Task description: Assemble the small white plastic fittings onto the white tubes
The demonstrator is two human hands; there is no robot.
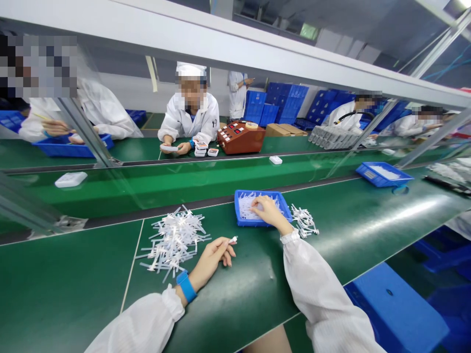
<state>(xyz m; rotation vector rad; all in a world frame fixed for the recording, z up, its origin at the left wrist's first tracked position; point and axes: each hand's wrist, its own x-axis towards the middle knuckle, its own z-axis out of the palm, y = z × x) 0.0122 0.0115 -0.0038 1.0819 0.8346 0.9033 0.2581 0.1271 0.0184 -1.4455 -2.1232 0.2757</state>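
Note:
My left hand (214,257), with a blue band at its wrist, pinches a small white plastic piece (233,239) between thumb and finger above the green bench. Its exact kind is too small to tell. Reaching into a blue tray (241,220) is my right hand (268,210), its fingers bent down among thin whitish strips (246,202). Whether they grip one is hidden. Left of my left hand lies a loose heap of white strip-like pieces with small heads (176,240). A smaller pile of white pieces (304,220) lies against the tray's right side.
Beyond the bench runs a green conveyor belt (191,184) carrying white cases (71,179). Metal posts (83,130) and a long overhead beam stand close in front. Another blue tray (384,174) sits further right. A co-worker (191,115) across the belt handles a white case near a red-brown device (241,137).

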